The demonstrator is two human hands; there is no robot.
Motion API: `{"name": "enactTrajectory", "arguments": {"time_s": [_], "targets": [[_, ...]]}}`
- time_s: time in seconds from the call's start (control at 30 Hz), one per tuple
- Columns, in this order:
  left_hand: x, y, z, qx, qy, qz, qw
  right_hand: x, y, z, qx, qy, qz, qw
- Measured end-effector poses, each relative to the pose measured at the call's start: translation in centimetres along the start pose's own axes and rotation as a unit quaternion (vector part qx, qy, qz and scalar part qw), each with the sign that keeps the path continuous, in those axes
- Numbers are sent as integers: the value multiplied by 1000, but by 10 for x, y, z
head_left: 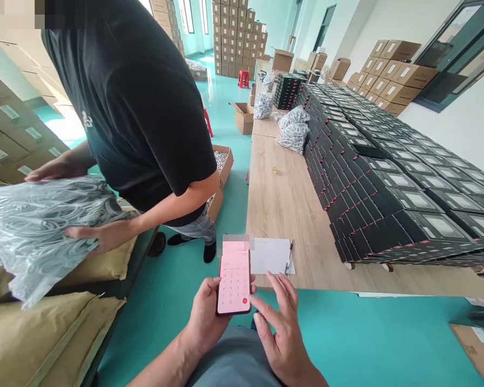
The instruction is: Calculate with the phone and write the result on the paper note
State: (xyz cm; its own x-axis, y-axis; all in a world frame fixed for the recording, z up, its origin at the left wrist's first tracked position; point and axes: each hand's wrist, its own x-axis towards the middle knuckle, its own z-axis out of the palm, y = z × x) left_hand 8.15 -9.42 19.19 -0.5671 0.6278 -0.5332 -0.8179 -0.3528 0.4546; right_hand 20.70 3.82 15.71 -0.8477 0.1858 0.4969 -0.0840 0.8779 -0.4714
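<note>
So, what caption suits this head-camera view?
Left hand holding a smartphone, right hand near its calculator screen, co-worker holding bagged cables.

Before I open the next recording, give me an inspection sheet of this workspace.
Surface: wood-grain table, stacked black boxes along its right side, white paper and pen toward its near edge.
Job's things: phone, its screen lit with a keypad.
Clutter: filled clear bags and a small yellowish item on the table.
Hands: left hand holds the phone; right hand has its fingers beside the screen, contact unclear.
Cables: cord-like bundles in a plastic bag held by a co-worker.
Surroundings: stacked cartons, red stool, green floor.
</note>
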Motion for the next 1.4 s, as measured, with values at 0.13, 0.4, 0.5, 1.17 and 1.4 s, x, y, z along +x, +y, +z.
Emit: {"name": "enactTrajectory", "arguments": {"time_s": [0.13, 0.4, 0.5, 1.17, 1.4], "targets": [[-1, 3, 3, 1, 16, -1, 1000, -1, 1, 1, -9, -6, 10, 1000], [-3, 5, 4, -5, 42, -3, 999, 0, 1, 4, -10, -8, 15, 1000], [-2, 4, 2, -6, 36, -1, 999, 1, 2, 5, -11, -9, 12, 1000], [4, 2, 0, -26, -12, -1, 1000, 7, 2, 4, -5, -9, 0, 1000], [7, 1, -6, -35, -40, -6, 999, 9, 2, 4, -3, -10, -3, 1000]]}}
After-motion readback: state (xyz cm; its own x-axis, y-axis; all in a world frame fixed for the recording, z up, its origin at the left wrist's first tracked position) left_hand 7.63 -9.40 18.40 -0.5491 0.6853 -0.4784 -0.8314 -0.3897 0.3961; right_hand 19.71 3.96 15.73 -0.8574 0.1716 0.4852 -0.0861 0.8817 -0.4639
